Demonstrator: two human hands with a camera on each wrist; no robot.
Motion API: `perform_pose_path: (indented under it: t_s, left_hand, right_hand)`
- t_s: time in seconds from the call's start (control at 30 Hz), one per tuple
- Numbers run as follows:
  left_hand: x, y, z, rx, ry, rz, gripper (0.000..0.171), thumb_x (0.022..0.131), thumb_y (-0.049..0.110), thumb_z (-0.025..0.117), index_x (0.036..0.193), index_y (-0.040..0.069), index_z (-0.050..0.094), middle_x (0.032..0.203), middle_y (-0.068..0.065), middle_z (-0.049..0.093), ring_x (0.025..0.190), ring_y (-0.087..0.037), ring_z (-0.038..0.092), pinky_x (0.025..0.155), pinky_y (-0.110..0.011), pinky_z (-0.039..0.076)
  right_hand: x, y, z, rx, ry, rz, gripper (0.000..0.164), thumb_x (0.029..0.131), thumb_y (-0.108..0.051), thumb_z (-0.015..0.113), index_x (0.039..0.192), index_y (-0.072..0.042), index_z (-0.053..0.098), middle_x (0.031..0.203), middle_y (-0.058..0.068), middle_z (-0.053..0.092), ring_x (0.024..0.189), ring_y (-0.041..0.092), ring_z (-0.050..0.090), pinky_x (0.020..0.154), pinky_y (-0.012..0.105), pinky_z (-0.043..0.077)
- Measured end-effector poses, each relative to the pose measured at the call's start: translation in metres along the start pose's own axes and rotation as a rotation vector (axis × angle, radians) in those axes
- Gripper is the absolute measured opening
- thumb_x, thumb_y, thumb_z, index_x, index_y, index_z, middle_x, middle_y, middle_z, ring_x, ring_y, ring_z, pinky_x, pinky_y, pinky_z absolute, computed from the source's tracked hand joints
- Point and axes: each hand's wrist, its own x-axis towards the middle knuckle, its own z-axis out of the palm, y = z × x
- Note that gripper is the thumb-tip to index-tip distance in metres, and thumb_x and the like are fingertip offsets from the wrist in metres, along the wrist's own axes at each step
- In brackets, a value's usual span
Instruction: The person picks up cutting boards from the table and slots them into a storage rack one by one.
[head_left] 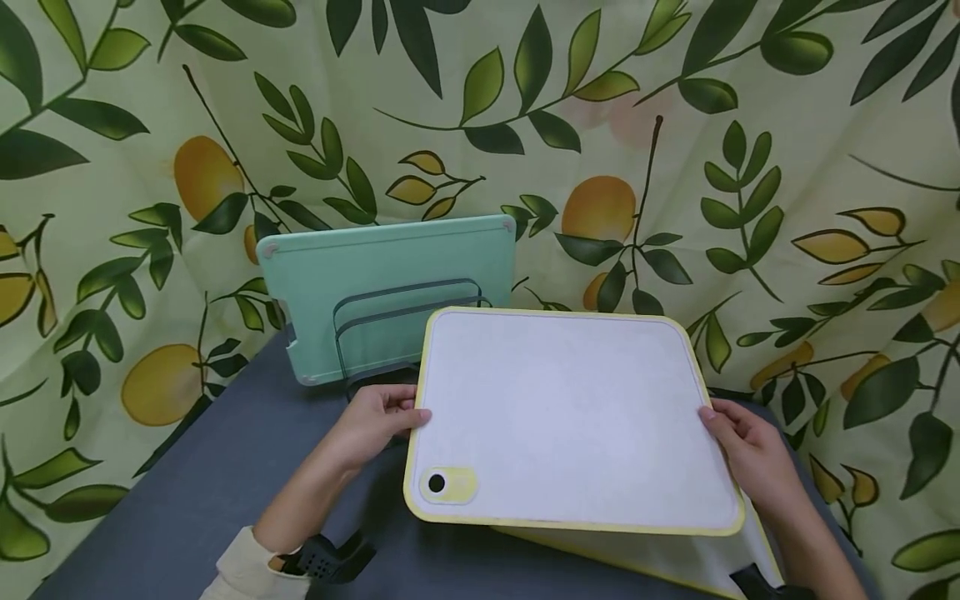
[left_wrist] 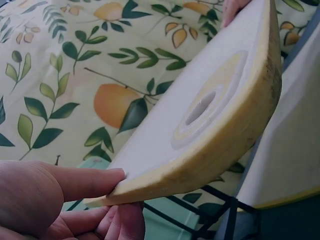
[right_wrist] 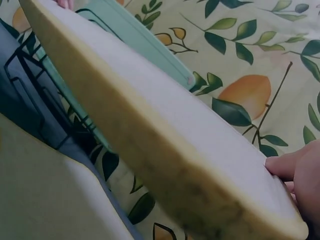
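Note:
A white cutting board with a yellow rim and a round hole in one corner is held up, tilted, between both hands. My left hand pinches its left edge, thumb on the white face and fingers behind, as the left wrist view also shows. At the opposite edge, my right hand grips it with the thumb on the front. Dark marks stain the yellow rim in the right wrist view. Behind the board's left side, a mint-green cutting board leans upright in a black wire rack, which the white board partly hides.
Beneath the held board, another pale board with a yellow edge lies on the dark blue-grey tabletop. A curtain printed with leaves and oranges hangs close behind the rack. Each wrist wears a black strap.

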Motion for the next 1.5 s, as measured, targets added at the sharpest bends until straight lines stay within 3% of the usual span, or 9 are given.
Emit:
perform_pose_path:
  t_s: [0.4, 0.6, 0.93, 1.13, 1.3, 1.5]
  left_hand:
    - [-0.011, 0.004, -0.009, -0.003, 0.04, 0.029, 0.042, 0.093, 0.006, 0.07, 0.131, -0.01, 0.061, 0.099, -0.013, 0.068, 0.082, -0.012, 0.068, 0.076, -0.027, 0.058]
    - [-0.017, 0.01, -0.02, 0.027, 0.087, 0.023, 0.044, 0.094, 0.006, 0.069, 0.133, -0.01, 0.059, 0.101, -0.013, 0.067, 0.084, -0.012, 0.067, 0.08, -0.024, 0.058]
    - [-0.026, 0.021, -0.056, 0.206, 0.166, 0.009, 0.051, 0.095, 0.017, 0.071, 0.138, -0.005, 0.057, 0.109, -0.013, 0.069, 0.088, -0.005, 0.067, 0.081, -0.022, 0.056]
    - [-0.029, 0.031, -0.077, 0.293, 0.209, 0.042, 0.052, 0.095, 0.02, 0.072, 0.138, -0.005, 0.057, 0.107, -0.01, 0.068, 0.086, -0.001, 0.065, 0.077, -0.019, 0.055]
    - [-0.03, 0.038, -0.094, 0.353, 0.244, 0.061, 0.053, 0.095, 0.023, 0.072, 0.137, -0.006, 0.058, 0.102, -0.005, 0.067, 0.083, 0.0, 0.064, 0.073, -0.017, 0.052]
    - [-0.026, 0.044, -0.114, 0.401, 0.272, 0.039, 0.06, 0.095, 0.032, 0.071, 0.14, -0.005, 0.056, 0.097, 0.006, 0.067, 0.081, 0.001, 0.068, 0.078, -0.019, 0.047]
  right_hand:
    - [0.007, -0.006, 0.003, -0.034, 0.017, -0.053, 0.058, 0.108, -0.038, 0.046, 0.142, 0.008, 0.045, 0.089, -0.027, 0.064, 0.079, -0.001, 0.066, 0.066, 0.025, 0.057]
    - [0.017, -0.016, 0.007, -0.061, -0.043, -0.091, 0.055, 0.108, -0.034, 0.048, 0.144, 0.008, 0.045, 0.095, -0.027, 0.062, 0.086, -0.007, 0.062, 0.071, 0.02, 0.056]
    - [0.041, -0.049, 0.016, -0.035, -0.218, -0.16, 0.053, 0.108, -0.028, 0.048, 0.148, 0.007, 0.041, 0.107, 0.004, 0.069, 0.084, 0.004, 0.065, 0.07, 0.027, 0.057]
    - [0.062, -0.077, 0.018, -0.025, -0.297, -0.217, 0.048, 0.108, -0.024, 0.05, 0.145, 0.006, 0.043, 0.108, 0.013, 0.069, 0.081, 0.01, 0.065, 0.068, 0.03, 0.057]
    - [0.078, -0.098, 0.026, -0.048, -0.328, -0.217, 0.044, 0.108, -0.022, 0.049, 0.141, 0.006, 0.044, 0.112, 0.024, 0.067, 0.079, 0.013, 0.063, 0.066, 0.031, 0.055]
    - [0.098, -0.119, 0.037, -0.089, -0.318, -0.217, 0.044, 0.108, -0.022, 0.048, 0.143, 0.003, 0.044, 0.112, 0.023, 0.065, 0.081, 0.017, 0.063, 0.065, 0.031, 0.055]
